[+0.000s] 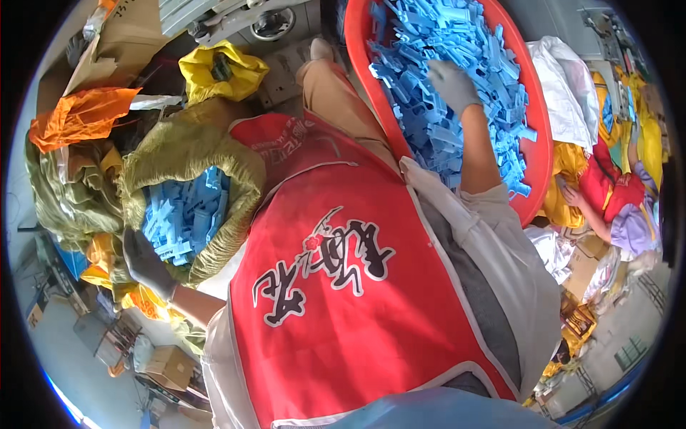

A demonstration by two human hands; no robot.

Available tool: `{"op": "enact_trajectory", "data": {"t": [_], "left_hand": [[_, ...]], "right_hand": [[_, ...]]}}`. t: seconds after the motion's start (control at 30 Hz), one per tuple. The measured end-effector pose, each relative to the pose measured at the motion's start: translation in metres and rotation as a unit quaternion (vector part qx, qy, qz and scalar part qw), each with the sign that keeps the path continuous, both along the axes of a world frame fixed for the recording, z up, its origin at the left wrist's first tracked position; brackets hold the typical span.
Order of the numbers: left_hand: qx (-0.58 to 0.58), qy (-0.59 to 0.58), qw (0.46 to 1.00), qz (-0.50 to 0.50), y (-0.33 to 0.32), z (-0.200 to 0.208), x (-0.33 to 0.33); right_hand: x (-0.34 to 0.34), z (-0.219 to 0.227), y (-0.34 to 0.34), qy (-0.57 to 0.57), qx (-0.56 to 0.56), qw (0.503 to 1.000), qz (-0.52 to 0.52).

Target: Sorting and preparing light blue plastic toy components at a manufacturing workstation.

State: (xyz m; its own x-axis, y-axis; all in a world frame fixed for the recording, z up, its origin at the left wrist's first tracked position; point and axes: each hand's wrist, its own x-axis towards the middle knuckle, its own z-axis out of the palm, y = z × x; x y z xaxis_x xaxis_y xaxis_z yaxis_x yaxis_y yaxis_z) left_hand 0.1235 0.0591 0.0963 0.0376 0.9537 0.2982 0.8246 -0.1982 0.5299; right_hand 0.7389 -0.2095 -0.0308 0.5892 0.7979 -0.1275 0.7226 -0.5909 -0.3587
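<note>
My right hand (pixel 455 84), in a grey glove, lies palm down on a heap of light blue plastic pieces (pixel 493 68) shaped like toy-gun parts. Its fingers reach forward over them, and I see no piece held in it. The heap fills a large red tub (pixel 537 157) to my front right. At the left, my left hand (pixel 146 264), in a darker grey glove, rests along the near left edge of an olive woven sack (pixel 239 168). Its fingers look stretched out. More blue pieces (pixel 187 214) sit inside the sack's mouth.
A yellow sack (pixel 223 70) and an orange bag (pixel 82 120) stand beyond the olive sack. White sacking (pixel 568 86) lies right of the tub. Another person (pixel 618 186) in red and purple works at the far right. A cardboard box (pixel 170 366) is at the lower left.
</note>
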Motion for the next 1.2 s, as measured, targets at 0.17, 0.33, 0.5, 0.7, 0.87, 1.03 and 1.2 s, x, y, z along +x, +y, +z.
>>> {"op": "enact_trajectory", "data": {"t": [0.17, 0.33, 0.5, 0.7, 0.87, 1.03, 1.2], "left_hand": [[0.022, 0.066, 0.986, -0.15, 0.006, 0.008, 0.078], [0.034, 0.101, 0.98, -0.168, 0.005, 0.014, 0.106], [0.054, 0.095, 0.979, -0.17, 0.003, 0.015, 0.092], [-0.002, 0.118, 0.984, -0.137, 0.003, 0.006, 0.097], [0.019, 0.103, 0.978, -0.179, 0.006, 0.01, 0.123], [0.027, 0.058, 0.97, -0.233, 0.018, 0.008, 0.133], [0.076, 0.033, 0.956, -0.28, 0.021, 0.028, 0.17]], "right_hand": [[-0.04, -0.023, 0.027, -0.025, -0.004, 0.999, 0.036], [-0.027, -0.058, 0.069, -0.104, -0.008, 0.991, 0.086], [0.017, -0.01, 0.048, 0.113, 0.165, 0.978, -0.064], [0.068, -0.003, -0.035, 0.168, 0.173, 0.964, -0.115], [0.019, -0.02, -0.046, -0.044, 0.044, 0.986, -0.157], [-0.032, -0.044, -0.061, -0.109, 0.013, 0.989, -0.097], [0.019, -0.056, -0.102, -0.011, -0.017, 1.0, -0.017]]}}
